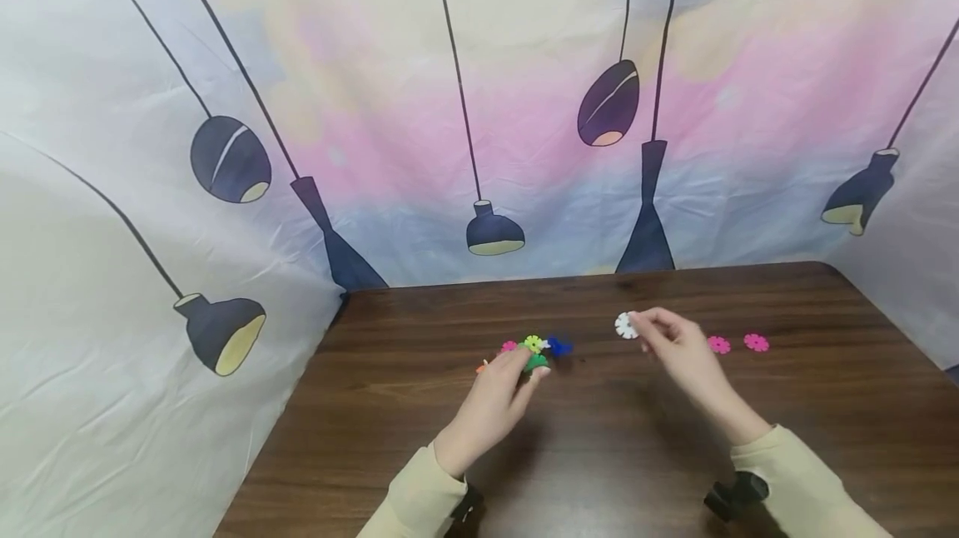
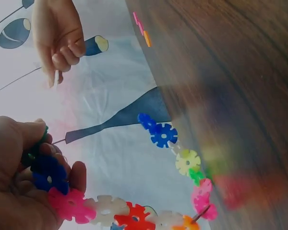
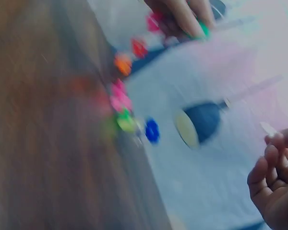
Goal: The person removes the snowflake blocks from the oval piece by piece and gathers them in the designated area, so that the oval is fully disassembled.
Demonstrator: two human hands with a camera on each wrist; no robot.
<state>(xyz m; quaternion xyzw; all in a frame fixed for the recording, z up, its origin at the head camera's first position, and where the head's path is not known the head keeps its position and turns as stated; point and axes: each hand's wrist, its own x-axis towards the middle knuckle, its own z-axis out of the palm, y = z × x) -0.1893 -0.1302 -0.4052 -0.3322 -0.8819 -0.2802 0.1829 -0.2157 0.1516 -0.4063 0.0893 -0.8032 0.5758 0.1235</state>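
Observation:
A curved chain of notched plastic snowflake discs [image 2: 164, 136] hangs from my left hand [image 1: 485, 406]. The thumb and fingers pinch it at a green disc [image 1: 537, 361]. In the left wrist view, a blue disc lies beside the fingers, then pink, white, red and orange ones follow, curving round to yellow and blue at the far end. To the right and apart from the chain, my right hand [image 1: 680, 351] pinches a single white disc [image 1: 625, 326] between thumb and fingertips, above the table. The right wrist view is blurred, with that white disc edge-on.
Two loose pink discs [image 1: 718, 345] [image 1: 756, 342] lie on the dark wooden table [image 1: 599, 446] beyond the right hand. An orange disc [image 2: 147, 39] shows near them in the left wrist view. A curtain [image 1: 360, 105] printed with lamps hangs behind the table.

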